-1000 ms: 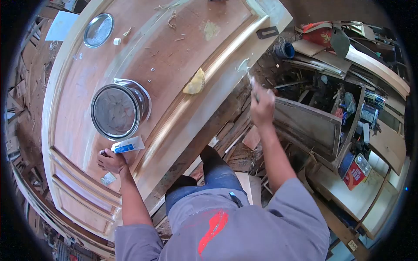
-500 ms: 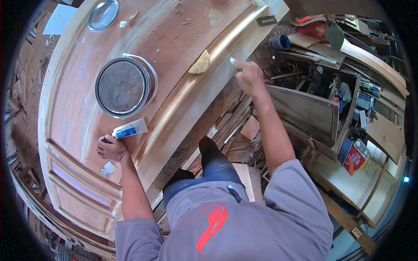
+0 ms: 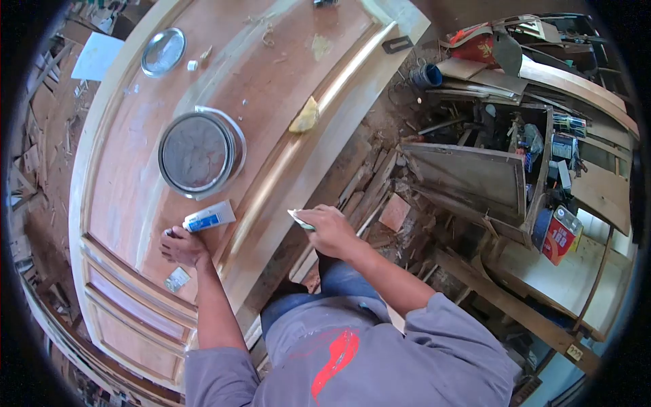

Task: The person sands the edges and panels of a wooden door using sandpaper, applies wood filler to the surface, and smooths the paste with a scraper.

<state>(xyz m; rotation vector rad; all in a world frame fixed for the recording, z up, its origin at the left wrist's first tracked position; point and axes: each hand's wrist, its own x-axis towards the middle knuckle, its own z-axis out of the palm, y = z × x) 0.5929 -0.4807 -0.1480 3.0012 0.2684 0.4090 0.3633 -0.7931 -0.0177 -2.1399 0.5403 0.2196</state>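
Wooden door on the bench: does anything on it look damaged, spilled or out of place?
Pale filler patches mark the wooden door near its far end, and wood shavings lie scattered there. The open can stands upright with nothing spilled; its lid lies apart.

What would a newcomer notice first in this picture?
First, the big wooden door lying flat, with an open round can of pale paste on its panel. Near the can lies a white and blue tube, right beside the left hand. The right hand holds a small flat tool at the door's edge.
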